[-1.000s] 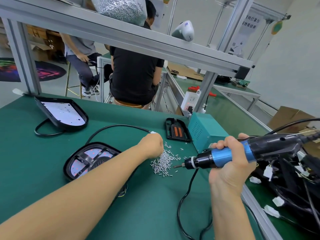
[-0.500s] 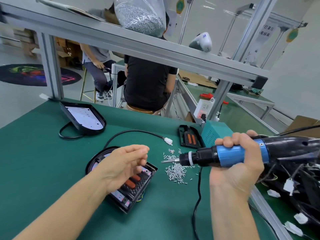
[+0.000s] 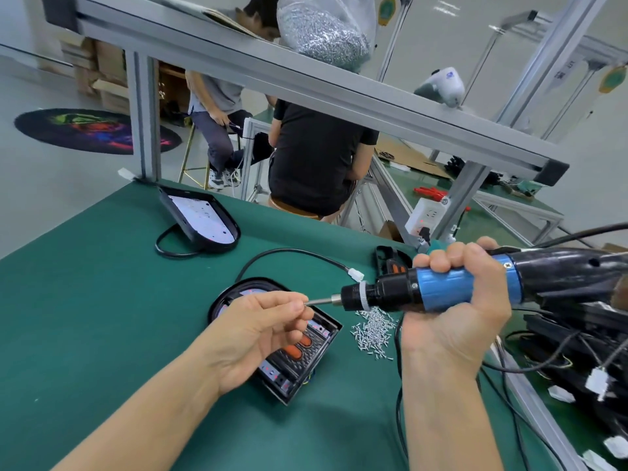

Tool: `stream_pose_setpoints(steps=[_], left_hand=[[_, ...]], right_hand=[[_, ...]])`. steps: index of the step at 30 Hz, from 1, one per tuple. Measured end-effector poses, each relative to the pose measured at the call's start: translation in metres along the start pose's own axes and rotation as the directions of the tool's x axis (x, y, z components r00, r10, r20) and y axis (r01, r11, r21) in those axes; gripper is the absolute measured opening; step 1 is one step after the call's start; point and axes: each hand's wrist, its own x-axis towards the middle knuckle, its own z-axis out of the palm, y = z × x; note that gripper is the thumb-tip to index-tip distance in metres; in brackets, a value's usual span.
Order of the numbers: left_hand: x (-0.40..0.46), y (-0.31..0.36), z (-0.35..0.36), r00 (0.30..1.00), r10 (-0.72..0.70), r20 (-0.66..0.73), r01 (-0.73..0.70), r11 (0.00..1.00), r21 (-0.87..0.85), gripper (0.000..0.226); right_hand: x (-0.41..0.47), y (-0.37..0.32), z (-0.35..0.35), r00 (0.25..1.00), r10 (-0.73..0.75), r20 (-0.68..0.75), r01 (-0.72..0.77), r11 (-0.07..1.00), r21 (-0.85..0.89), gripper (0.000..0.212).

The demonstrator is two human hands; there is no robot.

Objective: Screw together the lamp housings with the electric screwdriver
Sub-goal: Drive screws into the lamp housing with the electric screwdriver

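The blue-and-black electric screwdriver is gripped horizontally in the clenched right hand. A small silver screw is pinched at its bit by the left hand, above the black lamp housing lying on the green table near its right edge.

A green workbench fills the lower part of the view. A black lamp housing lies on it near the middle, its black cable curving away to a white plug. Just right of it lies a loose pile of small silver screws. A second lamp housing rests near the far edge. A smaller black part lies further right.
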Motion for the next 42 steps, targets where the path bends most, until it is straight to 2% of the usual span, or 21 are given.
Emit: stream_pose_setpoints(steps=[6,8,10,12,16,23,26,29,34,37,40,42], left_hand=[[0.002,-0.005,-0.001,0.998,0.055,-0.016,-0.054,0.998,0.010,0.011],[0.004,-0.004,-0.005,0.984,0.159,-0.075,-0.143,0.972,0.184,0.004],[0.008,-0.004,-0.012,0.946,0.305,-0.109,-0.214,0.841,0.496,0.011],[0.010,-0.003,-0.013,0.920,0.385,-0.075,-0.244,0.712,0.659,0.012],[0.018,-0.011,-0.007,0.942,0.333,-0.028,-0.228,0.700,0.677,0.015],[0.034,-0.020,-0.005,0.944,0.329,-0.029,-0.183,0.594,0.783,0.016],[0.035,-0.022,-0.006,0.940,0.341,-0.028,-0.185,0.577,0.795,0.016],[0.037,-0.023,-0.006,0.934,0.356,-0.025,-0.187,0.549,0.814,0.015],[0.040,-0.021,-0.009,0.930,0.368,-0.014,-0.180,0.486,0.855,0.016],[0.041,-0.019,-0.009,0.938,0.347,-0.014,-0.171,0.495,0.852,0.019],[0.041,-0.015,-0.008,0.937,0.348,0.000,-0.159,0.428,0.889,0.016],[0.043,-0.012,-0.003,0.936,0.350,0.023,-0.182,0.429,0.885,0.017]], right_hand=[[0.001,0.004,-0.003,1.000,-0.004,0.027,0.004,1.000,-0.003,0.024],[0.005,0.005,-0.006,0.998,-0.029,0.046,0.031,0.999,-0.034,0.024],[0.008,0.008,-0.010,0.996,-0.062,0.067,0.069,0.992,-0.107,0.027],[0.011,0.014,-0.017,0.993,-0.086,0.085,0.101,0.974,-0.203,0.029],[0.013,0.029,-0.031,0.988,-0.093,0.126,0.132,0.927,-0.352,0.027],[0.017,0.041,-0.039,0.988,-0.073,0.136,0.118,0.925,-0.361,0.031],[0.018,0.042,-0.040,0.987,-0.071,0.142,0.121,0.916,-0.382,0.023],[0.018,0.042,-0.040,0.986,-0.055,0.158,0.116,0.905,-0.408,0.028],[0.016,0.042,-0.037,0.983,-0.038,0.181,0.115,0.892,-0.436,0.016],[0.015,0.041,-0.038,0.986,-0.056,0.158,0.117,0.903,-0.413,0.018],[0.018,0.032,-0.043,0.987,-0.133,0.090,0.158,0.910,-0.385,0.027],[0.022,0.021,-0.049,0.983,-0.183,0.021,0.179,0.926,-0.333,0.026]])
